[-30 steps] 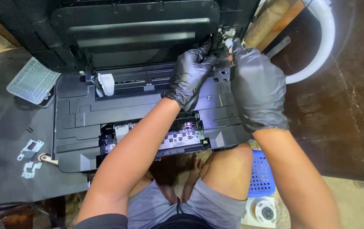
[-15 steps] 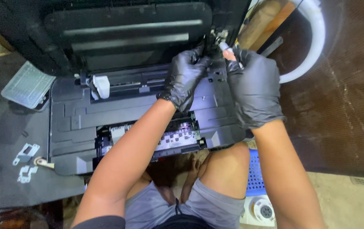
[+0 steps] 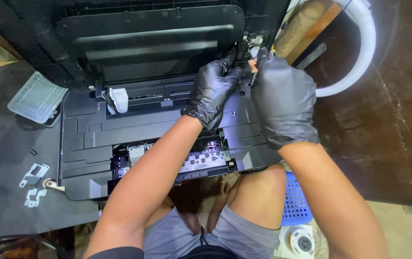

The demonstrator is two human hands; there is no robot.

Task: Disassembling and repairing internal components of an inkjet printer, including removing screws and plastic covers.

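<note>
An opened black printer point(image 3: 95, 139) lies on a dark table, its lid point(image 3: 153, 38) tilted up at the back. Both of my hands wear black gloves and meet at the printer's back right corner. My left hand point(image 3: 214, 91) pinches at a small part by the lid's hinge. My right hand point(image 3: 283, 98) grips a small pale part point(image 3: 254, 52) at the same spot, mostly hidden by its fingers. Circuit parts point(image 3: 206, 158) show in an opening near the printer's front edge, partly under my left forearm.
A clear plastic tray point(image 3: 35, 98) lies at the left of the printer. Two small metal brackets point(image 3: 33, 184) and a screw lie on the table's front left. A white ring point(image 3: 359, 52) and a wooden piece point(image 3: 307, 26) sit at the right. A blue basket point(image 3: 295, 204) stands by my knee.
Both hands stay at the printer's back right corner with small finger shifts. The view has tilted slightly.
</note>
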